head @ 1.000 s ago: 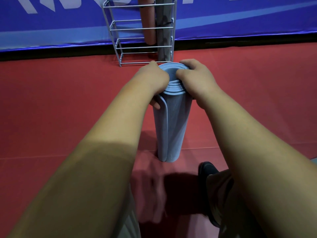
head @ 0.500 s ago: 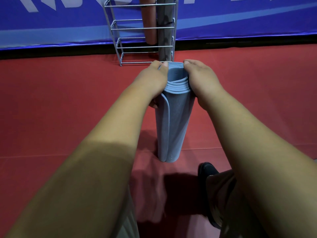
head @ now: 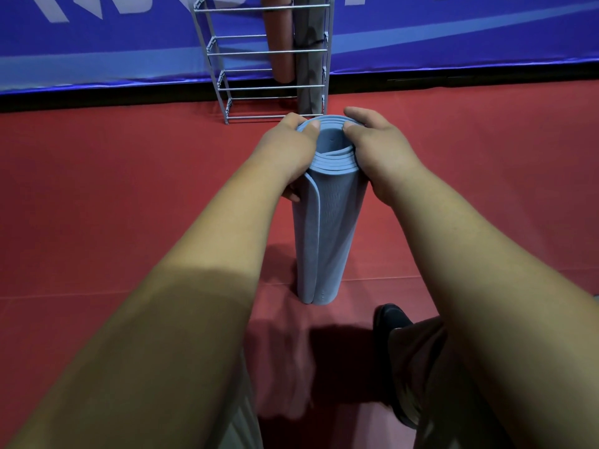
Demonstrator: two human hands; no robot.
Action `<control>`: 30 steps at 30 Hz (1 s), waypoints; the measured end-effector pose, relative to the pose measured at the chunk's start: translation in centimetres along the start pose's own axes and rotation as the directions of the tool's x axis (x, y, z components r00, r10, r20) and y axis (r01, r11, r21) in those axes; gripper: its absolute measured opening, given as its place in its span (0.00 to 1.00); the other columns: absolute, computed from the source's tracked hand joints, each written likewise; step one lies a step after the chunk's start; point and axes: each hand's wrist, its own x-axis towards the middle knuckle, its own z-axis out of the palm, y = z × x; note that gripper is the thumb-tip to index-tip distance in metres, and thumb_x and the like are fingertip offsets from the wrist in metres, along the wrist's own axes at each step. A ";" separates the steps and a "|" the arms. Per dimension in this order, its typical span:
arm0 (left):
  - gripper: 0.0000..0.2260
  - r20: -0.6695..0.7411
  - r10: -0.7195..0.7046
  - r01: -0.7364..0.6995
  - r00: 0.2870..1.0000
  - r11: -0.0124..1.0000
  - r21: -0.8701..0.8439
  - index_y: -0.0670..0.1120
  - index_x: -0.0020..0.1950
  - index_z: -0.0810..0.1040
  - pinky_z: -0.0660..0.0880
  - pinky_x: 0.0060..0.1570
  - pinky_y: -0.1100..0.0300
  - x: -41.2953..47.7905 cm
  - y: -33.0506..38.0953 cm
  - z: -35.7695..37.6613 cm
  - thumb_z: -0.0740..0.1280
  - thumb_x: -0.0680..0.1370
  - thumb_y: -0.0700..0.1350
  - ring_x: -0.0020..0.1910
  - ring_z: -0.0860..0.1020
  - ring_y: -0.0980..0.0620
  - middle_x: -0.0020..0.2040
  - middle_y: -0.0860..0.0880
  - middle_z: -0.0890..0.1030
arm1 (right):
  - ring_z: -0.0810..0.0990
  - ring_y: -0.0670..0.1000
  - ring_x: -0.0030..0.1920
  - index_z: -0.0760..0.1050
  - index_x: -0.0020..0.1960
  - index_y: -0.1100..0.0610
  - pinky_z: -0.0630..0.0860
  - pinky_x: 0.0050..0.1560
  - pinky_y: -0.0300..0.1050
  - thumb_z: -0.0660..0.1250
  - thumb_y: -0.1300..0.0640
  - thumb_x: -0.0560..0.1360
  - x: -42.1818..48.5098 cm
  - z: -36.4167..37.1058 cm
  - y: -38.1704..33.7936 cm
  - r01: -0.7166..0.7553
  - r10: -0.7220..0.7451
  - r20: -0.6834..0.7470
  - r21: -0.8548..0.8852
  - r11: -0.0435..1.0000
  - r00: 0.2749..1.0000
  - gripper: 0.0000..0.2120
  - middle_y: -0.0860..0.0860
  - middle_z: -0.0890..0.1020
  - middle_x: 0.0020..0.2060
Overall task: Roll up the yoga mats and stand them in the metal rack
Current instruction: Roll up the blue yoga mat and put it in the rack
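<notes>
Just short of the metal rack [head: 259, 88], the rolled blue mat [head: 327, 228] stands on end, my left hand [head: 288, 150] and right hand [head: 379, 147] both gripping its top rim. Soft, light and springy, I judge; a hold round the body would stop it unrolling.

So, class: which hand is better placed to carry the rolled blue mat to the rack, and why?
Probably the left hand: it wraps the blue mat by its loose outer edge, and the free side of the metal rack lies leftward. The right hand pinches only the rim.
</notes>
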 end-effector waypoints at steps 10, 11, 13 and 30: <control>0.16 0.149 -0.019 0.024 0.989 0.999 -0.034 0.55 0.67 0.74 0.86 0.39 0.37 -0.5 0.2 -1.2 0.70 0.81 0.54 0.45 0.86 0.41 0.54 0.46 0.84 | 0.88 0.49 0.49 0.82 0.46 0.51 0.84 0.60 0.52 0.68 0.53 0.82 0.0 0.1 -0.4 -0.070 0.073 -0.045 0.055 0.996 0.996 0.07 0.47 0.88 0.45; 0.16 0.140 -0.022 0.026 0.990 0.999 -0.026 0.54 0.67 0.74 0.86 0.39 0.36 -0.4 0.2 -1.2 0.70 0.80 0.50 0.44 0.87 0.41 0.53 0.45 0.85 | 0.88 0.49 0.48 0.82 0.47 0.52 0.84 0.57 0.50 0.68 0.53 0.83 0.0 0.1 -0.5 -0.092 0.095 -0.033 0.086 0.992 0.995 0.07 0.48 0.88 0.45; 0.16 0.090 -0.024 0.027 0.996 0.999 -0.032 0.53 0.65 0.76 0.85 0.36 0.35 -0.3 0.1 -1.1 0.67 0.77 0.45 0.41 0.87 0.39 0.52 0.42 0.85 | 0.89 0.53 0.48 0.83 0.51 0.55 0.83 0.52 0.49 0.67 0.51 0.84 -0.1 0.2 -0.6 -0.150 0.149 0.023 0.203 0.968 0.989 0.10 0.51 0.90 0.46; 0.14 -0.203 0.022 -0.035 0.979 0.998 -0.060 0.50 0.54 0.82 0.84 0.30 0.38 0.4 -3.0 -4.4 0.65 0.70 0.44 0.34 0.86 0.36 0.46 0.42 0.85 | 0.87 0.58 0.54 0.80 0.64 0.44 0.85 0.41 0.68 0.69 0.24 0.68 -1.4 2.2 -1.3 -0.177 0.178 0.120 -0.014 0.984 0.977 0.33 0.48 0.85 0.59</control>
